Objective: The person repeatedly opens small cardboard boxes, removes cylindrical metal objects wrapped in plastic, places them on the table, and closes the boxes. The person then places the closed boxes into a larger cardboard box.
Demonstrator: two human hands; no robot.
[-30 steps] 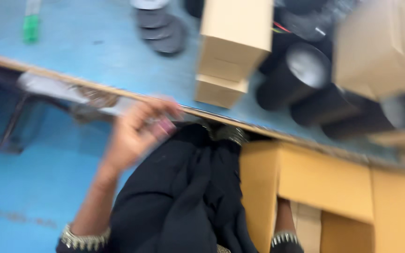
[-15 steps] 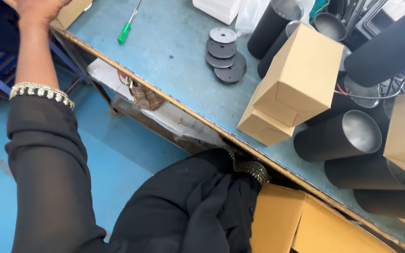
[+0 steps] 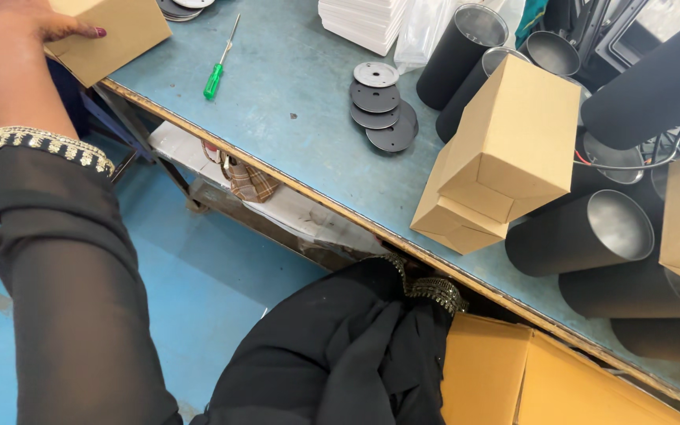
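Reaching to the far left corner of the blue worktable (image 3: 293, 134), the left hand (image 3: 21, 20) lies flat, fingers spread, on top of a small brown cardboard box (image 3: 108, 35) that sits at the table's edge; whether it grips the box cannot be told, since the frame cuts off part of the hand. Only the right arm's black sleeve with its beaded cuff (image 3: 426, 291) shows, passing under the table lip, so the right hand is hidden. At least seven black metal cylinders (image 3: 580, 232) crowd the right side of the bench, some upright, some lying with open ends toward the camera. Two more closed cardboard boxes (image 3: 505, 142) stand stacked and tilted against them near the front edge, and part of another box shows at the right border. Beneath the table, flattened brown cartons (image 3: 529, 378) lie by the sleeve. One stack of white sheets (image 3: 360, 20) rests at the far edge beside a clear plastic bag (image 3: 426, 31). Four dark round discs (image 3: 379, 110) overlap mid-table, the topmost grey. One green-handled screwdriver (image 3: 218, 67) lies between the discs and the held box. A checked cloth (image 3: 249, 181) hangs on the shelf below.
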